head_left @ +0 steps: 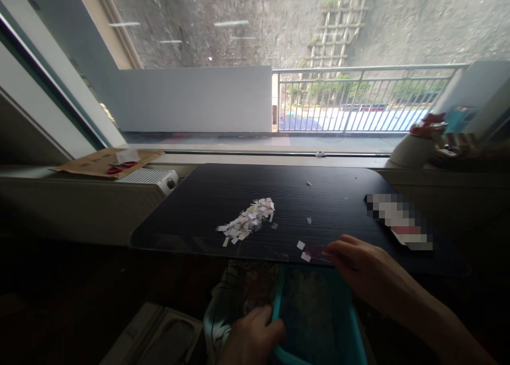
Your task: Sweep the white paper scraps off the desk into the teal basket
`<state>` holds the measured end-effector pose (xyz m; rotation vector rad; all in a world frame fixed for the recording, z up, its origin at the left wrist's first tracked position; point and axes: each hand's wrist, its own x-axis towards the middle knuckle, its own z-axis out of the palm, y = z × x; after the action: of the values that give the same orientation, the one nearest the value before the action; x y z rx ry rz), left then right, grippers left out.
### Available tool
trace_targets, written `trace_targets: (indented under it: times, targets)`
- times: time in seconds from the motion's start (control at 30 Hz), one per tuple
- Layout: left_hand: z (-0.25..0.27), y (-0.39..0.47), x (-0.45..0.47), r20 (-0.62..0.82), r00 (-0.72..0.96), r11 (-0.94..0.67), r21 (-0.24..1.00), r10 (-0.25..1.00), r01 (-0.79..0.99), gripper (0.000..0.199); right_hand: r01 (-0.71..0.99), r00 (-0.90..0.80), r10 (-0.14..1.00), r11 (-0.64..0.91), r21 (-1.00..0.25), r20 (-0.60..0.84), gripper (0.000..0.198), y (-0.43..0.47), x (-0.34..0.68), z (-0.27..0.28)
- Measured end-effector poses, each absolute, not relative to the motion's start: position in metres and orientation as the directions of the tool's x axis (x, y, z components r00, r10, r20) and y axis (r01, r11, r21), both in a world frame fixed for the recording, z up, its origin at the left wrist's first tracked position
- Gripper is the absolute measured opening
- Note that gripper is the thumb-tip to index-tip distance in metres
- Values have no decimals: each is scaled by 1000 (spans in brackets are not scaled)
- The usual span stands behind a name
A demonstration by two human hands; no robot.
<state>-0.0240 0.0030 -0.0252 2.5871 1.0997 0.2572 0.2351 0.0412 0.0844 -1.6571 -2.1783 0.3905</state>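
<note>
My left hand [253, 337] is closed on the left rim of a teal plastic bin [357, 328], which stands just below the table's front edge. Pale scraps, dim in the shadow, lie inside the bin. Above its right side, my right hand [360, 261] pinches a thin, see-through purple strip [316, 252]; its exact kind I cannot make out. The strip lies low at the table edge, touching or very close to two small white paper pieces [303, 251]. Farther left on the dark table [191, 200] is a heap of cut paper scraps [249, 220].
Single scraps [309, 221] lie about the table. A phone-like object [398, 221], partly blurred out, rests at its right. Red-handled scissors [121, 167] lie on a brown paper envelope [87, 163] at the left sill. A white pot [412, 150] stands by the window.
</note>
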Motion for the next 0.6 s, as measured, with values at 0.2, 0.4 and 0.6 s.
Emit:
trace_targets:
  times: [0.2,0.4,0.6]
  targets:
    - [-26,5,-24,40,677,-632,402,735,662,25,851,-194,967,248,-463,163,26,46,234,78]
    - [-23,4,-25,35,627,-577,438,778,690,23,840,-219,973,224,-494,68,24,24,236,81]
    - [-17,3,-21,10,621,-563,433,784,704,23,823,-169,981,191,-535,91,24,13,244,76]
